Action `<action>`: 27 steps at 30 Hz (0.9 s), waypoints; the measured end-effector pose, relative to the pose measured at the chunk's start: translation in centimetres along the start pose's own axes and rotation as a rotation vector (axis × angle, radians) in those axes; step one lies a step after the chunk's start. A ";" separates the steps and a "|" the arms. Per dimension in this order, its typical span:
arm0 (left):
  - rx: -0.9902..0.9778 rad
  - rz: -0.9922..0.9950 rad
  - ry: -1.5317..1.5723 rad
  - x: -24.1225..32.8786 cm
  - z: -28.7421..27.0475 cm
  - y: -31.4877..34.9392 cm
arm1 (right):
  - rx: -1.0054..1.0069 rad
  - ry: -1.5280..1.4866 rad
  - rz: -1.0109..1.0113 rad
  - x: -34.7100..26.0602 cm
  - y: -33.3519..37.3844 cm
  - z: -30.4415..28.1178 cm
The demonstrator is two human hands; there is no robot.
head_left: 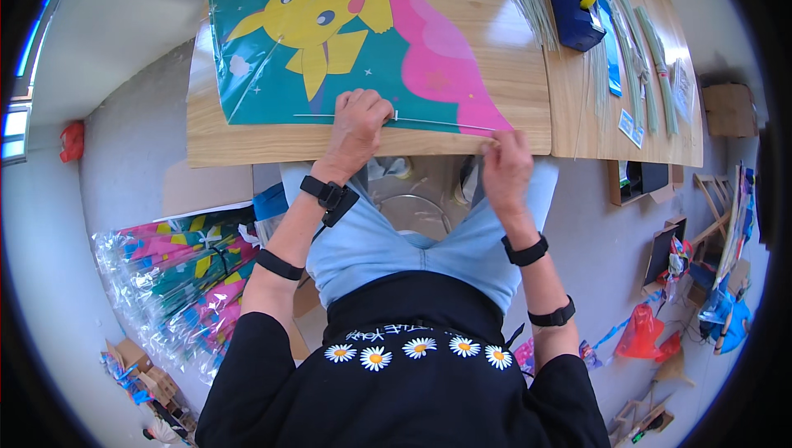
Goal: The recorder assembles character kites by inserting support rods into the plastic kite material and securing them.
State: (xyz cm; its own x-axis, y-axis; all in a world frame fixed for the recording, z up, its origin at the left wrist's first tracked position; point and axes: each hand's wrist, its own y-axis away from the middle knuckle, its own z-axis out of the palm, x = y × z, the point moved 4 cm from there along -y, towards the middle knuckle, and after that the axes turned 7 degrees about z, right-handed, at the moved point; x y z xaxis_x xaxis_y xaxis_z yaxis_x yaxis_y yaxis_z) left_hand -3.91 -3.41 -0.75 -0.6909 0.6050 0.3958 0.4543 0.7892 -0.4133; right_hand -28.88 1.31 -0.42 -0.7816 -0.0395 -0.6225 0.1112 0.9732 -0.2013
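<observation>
A thin glossy printed sheet (pixel 388 68), like a kite sail, lies on the table, green and pink with a yellow cartoon figure. Along its near edge runs a thin white rod (pixel 433 122) with a small white fitting (pixel 396 115) on it. My left hand (pixel 360 122) is closed over the rod just left of that fitting, its knuckles up; the fingertips are hidden. At the sheet's near right corner, my right hand (pixel 507 159) is closed in a pinch around the rod's right end.
The wooden table (pixel 511 85) bears a blue tape dispenser (pixel 573 2), loose thin rods (pixel 528 2) and tied rod bundles (pixel 656 68). Plastic-wrapped printed bundles (pixel 190 266) lie to my left. Right on the floor are an open box (pixel 639 182) and a red bag (pixel 639 332).
</observation>
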 end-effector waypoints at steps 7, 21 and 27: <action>-0.026 -0.009 -0.007 0.1 0.3 -0.2 | 0.014 -0.090 0.363 5.7 -2.2 -0.7; 0.001 0.003 0.006 0.2 0.1 -0.2 | -0.012 -0.081 0.386 5.7 -2.5 -0.6; 0.002 -0.001 0.008 0.3 0.0 -0.3 | -0.018 -0.075 0.384 5.7 -2.5 -0.7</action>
State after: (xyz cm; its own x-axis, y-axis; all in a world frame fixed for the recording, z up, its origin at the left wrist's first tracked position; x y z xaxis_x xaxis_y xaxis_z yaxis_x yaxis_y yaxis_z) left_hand -4.26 -3.42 -0.52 -0.6868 0.6051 0.4026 0.4524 0.7895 -0.4147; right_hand -34.03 -1.22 -2.95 -0.6384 0.3123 -0.7035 0.3754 0.9242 0.0696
